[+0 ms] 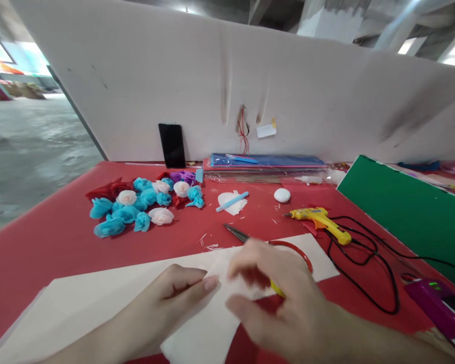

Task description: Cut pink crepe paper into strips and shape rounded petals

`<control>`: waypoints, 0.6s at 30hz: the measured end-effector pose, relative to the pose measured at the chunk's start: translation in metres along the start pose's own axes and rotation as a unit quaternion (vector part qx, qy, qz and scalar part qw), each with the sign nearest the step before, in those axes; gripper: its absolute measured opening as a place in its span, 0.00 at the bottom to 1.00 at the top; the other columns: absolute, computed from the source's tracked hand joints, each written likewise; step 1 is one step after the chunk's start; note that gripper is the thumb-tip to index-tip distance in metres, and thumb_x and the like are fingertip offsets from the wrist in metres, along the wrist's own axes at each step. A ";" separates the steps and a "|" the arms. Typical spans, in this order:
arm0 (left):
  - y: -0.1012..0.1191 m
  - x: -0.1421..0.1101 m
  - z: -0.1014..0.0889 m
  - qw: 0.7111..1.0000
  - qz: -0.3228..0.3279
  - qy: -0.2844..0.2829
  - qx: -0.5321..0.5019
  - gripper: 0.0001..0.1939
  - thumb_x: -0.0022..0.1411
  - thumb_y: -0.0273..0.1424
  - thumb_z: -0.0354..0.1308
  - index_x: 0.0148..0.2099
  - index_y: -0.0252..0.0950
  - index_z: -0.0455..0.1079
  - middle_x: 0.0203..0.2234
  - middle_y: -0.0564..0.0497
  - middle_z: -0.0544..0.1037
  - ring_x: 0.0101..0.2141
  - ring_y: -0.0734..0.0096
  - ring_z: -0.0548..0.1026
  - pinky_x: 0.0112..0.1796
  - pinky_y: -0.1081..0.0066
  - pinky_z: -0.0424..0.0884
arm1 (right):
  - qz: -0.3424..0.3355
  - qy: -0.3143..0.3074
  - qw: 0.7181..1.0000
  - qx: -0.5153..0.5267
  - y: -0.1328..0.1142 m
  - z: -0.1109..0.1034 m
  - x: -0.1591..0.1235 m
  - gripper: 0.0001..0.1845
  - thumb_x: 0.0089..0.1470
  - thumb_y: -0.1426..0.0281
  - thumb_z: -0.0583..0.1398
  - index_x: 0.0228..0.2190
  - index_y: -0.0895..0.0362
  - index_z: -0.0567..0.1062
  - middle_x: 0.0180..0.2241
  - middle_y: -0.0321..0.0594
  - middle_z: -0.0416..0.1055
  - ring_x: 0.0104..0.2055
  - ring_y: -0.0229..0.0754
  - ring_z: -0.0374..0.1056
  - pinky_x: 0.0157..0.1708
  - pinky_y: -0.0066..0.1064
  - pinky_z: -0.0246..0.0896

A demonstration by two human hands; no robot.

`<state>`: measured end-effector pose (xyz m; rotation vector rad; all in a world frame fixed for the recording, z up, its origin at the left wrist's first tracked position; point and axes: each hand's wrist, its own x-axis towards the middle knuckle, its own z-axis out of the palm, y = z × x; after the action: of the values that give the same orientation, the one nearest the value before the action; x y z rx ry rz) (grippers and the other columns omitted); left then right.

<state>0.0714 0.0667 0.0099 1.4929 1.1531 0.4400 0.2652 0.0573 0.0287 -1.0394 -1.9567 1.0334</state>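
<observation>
My left hand [170,293] pinches a white paper sheet [205,328] between thumb and fingers, in the lower middle of the head view. My right hand [284,308] hovers just right of that sheet, slightly blurred. Its thumb and fingers are apart, and nothing shows between them. Behind it lie scissors [236,232] with a red handle, partly hidden by the hand. A bit of something yellow [276,288] peeks out under the right hand; its kind cannot be made out. More white paper [79,298] lies flat on the red table beneath both hands.
Blue, white, red and purple paper flowers [144,202] cluster at left. A yellow glue gun [322,222] with a black cord, a white egg-shaped piece [282,195] and a green board [405,217] are rightward. A phone [172,145] leans against the white partition [155,76].
</observation>
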 end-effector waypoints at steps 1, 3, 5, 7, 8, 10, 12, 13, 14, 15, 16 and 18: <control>0.000 0.000 0.000 1.000 0.006 -0.007 0.002 0.24 0.56 0.48 0.48 0.20 0.38 0.47 0.16 0.59 0.47 0.19 0.77 0.47 0.19 0.73 0.45 | 0.003 0.009 1.000 -0.017 -0.005 0.000 0.005 0.09 0.51 0.62 0.59 0.34 0.52 0.68 0.33 0.33 0.66 0.36 0.37 0.62 0.33 0.29 0.59; 0.000 -0.001 -0.001 1.000 0.010 -0.028 0.001 0.23 0.58 0.46 0.47 0.20 0.37 0.46 0.16 0.59 0.46 0.19 0.78 0.46 0.19 0.73 0.44 | 0.035 -0.014 0.998 -0.053 -0.008 0.001 0.015 0.08 0.54 0.61 0.56 0.33 0.51 0.67 0.33 0.31 0.66 0.34 0.35 0.61 0.30 0.26 0.57; 0.000 -0.001 -0.002 0.999 0.006 -0.037 0.010 0.23 0.59 0.45 0.46 0.19 0.37 0.47 0.16 0.59 0.47 0.19 0.78 0.47 0.19 0.73 0.45 | 0.056 -0.042 0.996 -0.051 -0.004 0.003 0.021 0.09 0.57 0.61 0.53 0.30 0.53 0.67 0.31 0.30 0.66 0.31 0.33 0.60 0.27 0.24 0.54; 0.001 -0.002 -0.003 0.999 0.002 -0.051 0.018 0.22 0.59 0.44 0.46 0.19 0.37 0.48 0.16 0.59 0.48 0.19 0.78 0.48 0.19 0.73 0.46 | 0.060 -0.054 0.997 -0.022 0.001 0.006 0.024 0.10 0.58 0.64 0.53 0.28 0.54 0.67 0.27 0.29 0.66 0.28 0.31 0.60 0.25 0.22 0.52; 0.001 -0.002 -0.003 0.998 0.003 -0.057 0.020 0.22 0.59 0.43 0.47 0.19 0.36 0.50 0.16 0.59 0.49 0.19 0.78 0.48 0.19 0.74 0.46 | 0.056 -0.055 0.997 -0.008 0.003 0.007 0.024 0.10 0.57 0.65 0.53 0.27 0.55 0.67 0.25 0.28 0.65 0.27 0.30 0.59 0.24 0.21 0.52; 0.001 -0.002 -0.004 0.998 0.013 -0.061 0.018 0.20 0.59 0.42 0.47 0.20 0.36 0.52 0.16 0.59 0.50 0.19 0.78 0.50 0.19 0.75 0.48 | 0.048 -0.052 0.997 0.006 0.006 0.009 0.024 0.10 0.56 0.68 0.55 0.25 0.56 0.68 0.22 0.28 0.64 0.25 0.29 0.58 0.23 0.20 0.51; 0.000 -0.002 -0.003 0.998 0.033 -0.053 0.011 0.19 0.60 0.41 0.46 0.22 0.35 0.55 0.16 0.59 0.52 0.19 0.78 0.51 0.19 0.75 0.48 | 0.032 -0.055 0.998 0.000 0.007 0.010 0.022 0.10 0.55 0.68 0.56 0.23 0.57 0.69 0.20 0.27 0.63 0.23 0.28 0.57 0.22 0.20 0.50; -0.002 -0.001 -0.003 0.998 0.044 -0.050 0.009 0.19 0.60 0.41 0.45 0.22 0.35 0.56 0.16 0.59 0.52 0.19 0.78 0.51 0.19 0.75 0.48 | 0.024 -0.057 0.998 -0.006 0.007 0.010 0.021 0.10 0.54 0.68 0.57 0.22 0.57 0.70 0.19 0.27 0.63 0.22 0.28 0.56 0.22 0.20 0.49; -0.003 -0.001 -0.003 0.997 0.054 -0.046 0.011 0.19 0.61 0.41 0.46 0.22 0.35 0.56 0.16 0.59 0.52 0.19 0.79 0.50 0.19 0.75 0.47 | 0.015 -0.060 0.998 -0.015 0.007 0.011 0.020 0.10 0.53 0.69 0.58 0.22 0.58 0.70 0.19 0.27 0.62 0.21 0.28 0.55 0.21 0.20 0.49; -0.005 -0.001 -0.002 0.997 0.061 -0.043 0.015 0.19 0.61 0.41 0.46 0.22 0.35 0.56 0.16 0.59 0.50 0.19 0.79 0.49 0.18 0.75 0.46 | 0.006 -0.063 0.998 -0.023 0.006 0.012 0.019 0.09 0.53 0.69 0.58 0.23 0.58 0.70 0.18 0.27 0.62 0.21 0.28 0.55 0.21 0.20 0.48; -0.006 -0.001 -0.002 0.997 0.063 -0.041 0.020 0.20 0.61 0.41 0.46 0.21 0.35 0.55 0.16 0.59 0.49 0.18 0.80 0.48 0.18 0.75 0.45 | -0.004 -0.063 0.998 -0.031 0.006 0.013 0.018 0.08 0.53 0.70 0.57 0.23 0.57 0.70 0.18 0.27 0.61 0.20 0.27 0.54 0.21 0.20 0.47; -0.008 -0.001 -0.002 0.997 0.058 -0.036 0.020 0.20 0.61 0.40 0.46 0.21 0.35 0.54 0.15 0.60 0.48 0.18 0.80 0.47 0.18 0.75 0.44 | -0.016 -0.054 0.997 -0.054 0.006 0.015 0.016 0.07 0.54 0.72 0.56 0.25 0.57 0.69 0.19 0.27 0.61 0.21 0.27 0.54 0.21 0.19 0.47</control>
<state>0.0668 0.0661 0.0036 1.6041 1.0280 0.4409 0.2476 0.0691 0.0198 -1.0250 -2.1300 0.9935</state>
